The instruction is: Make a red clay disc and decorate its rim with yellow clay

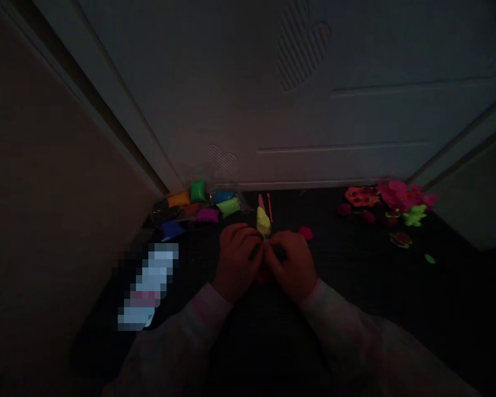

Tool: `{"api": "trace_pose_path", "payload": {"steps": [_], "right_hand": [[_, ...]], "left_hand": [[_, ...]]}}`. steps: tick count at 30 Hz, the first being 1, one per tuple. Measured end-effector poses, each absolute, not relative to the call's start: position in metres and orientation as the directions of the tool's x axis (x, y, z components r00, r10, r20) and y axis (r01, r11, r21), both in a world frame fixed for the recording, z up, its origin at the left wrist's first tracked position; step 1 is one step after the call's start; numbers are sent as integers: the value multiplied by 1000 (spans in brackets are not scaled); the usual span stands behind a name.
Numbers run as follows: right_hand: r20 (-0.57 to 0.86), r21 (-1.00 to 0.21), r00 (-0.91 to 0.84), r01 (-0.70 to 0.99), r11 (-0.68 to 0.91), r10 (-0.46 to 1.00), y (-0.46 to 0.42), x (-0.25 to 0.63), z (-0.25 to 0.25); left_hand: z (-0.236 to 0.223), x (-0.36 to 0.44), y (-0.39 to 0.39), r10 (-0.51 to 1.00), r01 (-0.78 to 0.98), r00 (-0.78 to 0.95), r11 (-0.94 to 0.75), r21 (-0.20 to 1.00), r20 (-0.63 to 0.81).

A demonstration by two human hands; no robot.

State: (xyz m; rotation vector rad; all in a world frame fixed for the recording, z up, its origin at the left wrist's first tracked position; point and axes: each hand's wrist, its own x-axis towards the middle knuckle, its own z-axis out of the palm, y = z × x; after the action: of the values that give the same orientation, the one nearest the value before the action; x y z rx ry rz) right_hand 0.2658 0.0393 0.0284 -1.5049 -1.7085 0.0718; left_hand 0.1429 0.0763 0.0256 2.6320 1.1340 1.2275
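In the dim head view, my left hand (240, 260) and my right hand (291, 263) meet at the middle of the dark surface. Fingers and thumbs of both are closed in a pinch, their tips almost touching. What they pinch is small and mostly hidden. Just beyond the fingertips is a lumpy, pale yellow piece that looks like clay (263, 221); whether it is joined to what I pinch, I cannot tell. Beneath my hands a reddish thing (263, 274) shows in part. A round pink-red piece (305, 234) lies beside my right knuckles.
Two thin pink-red tools (270, 207) lie beyond the yellow piece. Several coloured clay packets (206, 215) sit at back left, above a lit, blurred-out screen (149, 289). Pink shapes (400, 196) and a yellow-green figure (414, 215) are at right. A white panel (240, 99) rises behind.
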Motion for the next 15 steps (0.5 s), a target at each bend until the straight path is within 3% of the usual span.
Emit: {"api": "trace_pose_path", "payload": {"steps": [3, 7, 11, 15], "right_hand": [[543, -499, 77, 831, 248, 837, 42, 268, 27], [531, -524, 63, 808, 269, 845, 42, 267, 27], [551, -634, 25, 663, 399, 834, 39, 268, 29], [464, -837, 194, 415, 356, 864, 44, 275, 29]], "left_hand": [[22, 144, 78, 653, 581, 384, -720, 379, 653], [23, 145, 77, 796, 602, 283, -582, 546, 536], [28, 143, 78, 906, 509, 206, -422, 750, 369], [32, 140, 83, 966, 183, 215, -187, 965, 146]]}}
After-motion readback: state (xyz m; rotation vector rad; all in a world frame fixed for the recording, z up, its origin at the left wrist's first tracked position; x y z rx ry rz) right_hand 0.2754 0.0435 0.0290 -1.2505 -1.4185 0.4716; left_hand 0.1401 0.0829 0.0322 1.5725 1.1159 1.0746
